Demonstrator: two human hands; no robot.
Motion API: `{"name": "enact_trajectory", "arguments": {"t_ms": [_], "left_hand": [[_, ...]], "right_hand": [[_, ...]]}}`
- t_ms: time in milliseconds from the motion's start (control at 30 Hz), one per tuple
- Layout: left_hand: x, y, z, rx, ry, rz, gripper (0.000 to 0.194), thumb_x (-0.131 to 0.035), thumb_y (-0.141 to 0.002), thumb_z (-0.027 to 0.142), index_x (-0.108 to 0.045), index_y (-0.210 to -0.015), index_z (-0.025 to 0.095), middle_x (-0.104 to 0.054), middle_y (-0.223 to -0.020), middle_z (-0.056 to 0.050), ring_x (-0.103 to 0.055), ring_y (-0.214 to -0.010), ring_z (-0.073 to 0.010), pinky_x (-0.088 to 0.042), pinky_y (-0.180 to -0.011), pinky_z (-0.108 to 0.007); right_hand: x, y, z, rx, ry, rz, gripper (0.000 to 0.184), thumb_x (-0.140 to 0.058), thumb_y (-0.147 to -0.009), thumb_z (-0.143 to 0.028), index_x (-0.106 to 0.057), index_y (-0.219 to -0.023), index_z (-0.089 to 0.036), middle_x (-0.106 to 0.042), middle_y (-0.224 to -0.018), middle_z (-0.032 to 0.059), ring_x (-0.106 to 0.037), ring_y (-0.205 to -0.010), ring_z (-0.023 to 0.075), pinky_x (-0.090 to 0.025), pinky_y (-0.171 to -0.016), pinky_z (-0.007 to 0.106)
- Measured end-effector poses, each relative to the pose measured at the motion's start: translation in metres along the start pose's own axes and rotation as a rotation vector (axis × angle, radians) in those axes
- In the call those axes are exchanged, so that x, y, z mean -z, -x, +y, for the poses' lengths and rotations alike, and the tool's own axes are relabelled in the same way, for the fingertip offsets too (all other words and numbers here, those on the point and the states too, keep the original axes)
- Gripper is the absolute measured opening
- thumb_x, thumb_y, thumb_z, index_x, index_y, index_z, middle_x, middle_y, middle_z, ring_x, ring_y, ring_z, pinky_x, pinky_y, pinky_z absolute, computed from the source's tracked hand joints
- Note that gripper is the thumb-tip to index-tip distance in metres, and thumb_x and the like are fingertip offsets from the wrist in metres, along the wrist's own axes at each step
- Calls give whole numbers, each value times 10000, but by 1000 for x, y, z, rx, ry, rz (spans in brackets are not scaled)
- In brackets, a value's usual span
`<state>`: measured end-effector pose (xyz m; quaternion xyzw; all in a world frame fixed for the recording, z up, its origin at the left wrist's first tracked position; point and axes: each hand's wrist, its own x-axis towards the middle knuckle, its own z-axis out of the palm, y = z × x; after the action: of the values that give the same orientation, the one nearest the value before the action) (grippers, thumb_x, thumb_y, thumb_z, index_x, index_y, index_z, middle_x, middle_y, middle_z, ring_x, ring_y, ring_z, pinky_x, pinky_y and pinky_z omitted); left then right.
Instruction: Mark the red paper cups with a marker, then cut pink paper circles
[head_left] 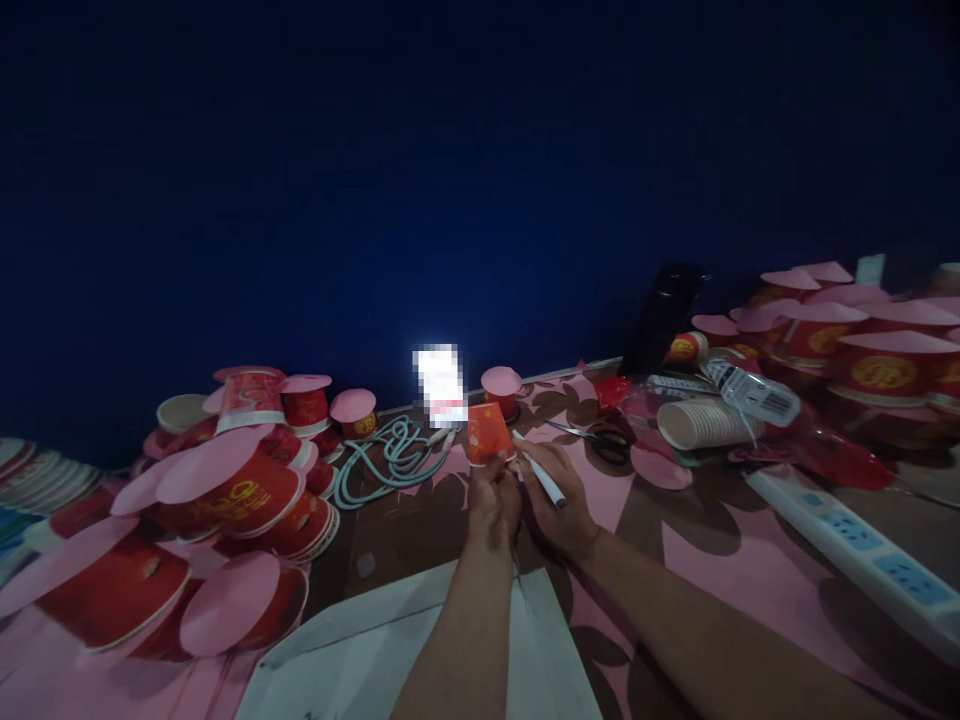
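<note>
My left hand (495, 497) is closed around the lower part of a red paper cup (489, 432) with a gold print, above the middle of the table. Close beside it on the right, my right hand (561, 505) grips a white marker (544, 474) that slants up and left toward the cup. The marker's far end is near the cup's side; whether it touches, I cannot tell. Just behind the held cup stands a small red cup topped with a pink paper disc (501, 380).
Red cups with pink discs (244, 495) crowd the left; more cups (885, 370) fill the right. A coiled cable (394, 465), a bright blurred screen (440, 385), scissors (607, 443), stacked paper cups (709, 423), a black bottle (660, 320) and a power strip (862, 550) surround my hands.
</note>
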<state>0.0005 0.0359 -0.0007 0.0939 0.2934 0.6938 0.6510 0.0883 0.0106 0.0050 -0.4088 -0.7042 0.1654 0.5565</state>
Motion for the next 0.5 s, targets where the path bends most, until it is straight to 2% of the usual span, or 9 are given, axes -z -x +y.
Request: {"name": "enact_trajectory", "arguments": {"t_ms": [133, 267, 500], "left_hand": [[0, 0, -1, 15, 58, 10, 252, -615, -588, 45, -617, -826, 129, -585, -626, 6, -584, -599, -99, -455, -678, -212], [2, -2, -1, 13, 92, -24, 260, -603, -600, 44, -612, -839, 145, -585, -649, 15, -582, -594, -90, -459, -697, -212], [6, -3, 0, 171, 117, -3, 119, -577, -606, 41, -595, -705, 104, -573, -618, -24, -555, -572, -89, -457, -670, -205]], "right_hand": [[0, 1, 0, -2, 4, 0, 306, -479, -884, -212, -572, -1174, -243, -624, -1050, 80, -556, -966, 215, -482, -864, 414], [1, 1, -1, -9, 7, 3, 290, -477, -885, -214, -575, -1157, -237, -622, -1044, 84, -558, -967, 218, -480, -865, 416], [2, 1, 0, 5, 3, -28, 290, -477, -882, -202, -564, -1158, -227, -613, -1054, 85, -553, -973, 211, -477, -866, 403]]}}
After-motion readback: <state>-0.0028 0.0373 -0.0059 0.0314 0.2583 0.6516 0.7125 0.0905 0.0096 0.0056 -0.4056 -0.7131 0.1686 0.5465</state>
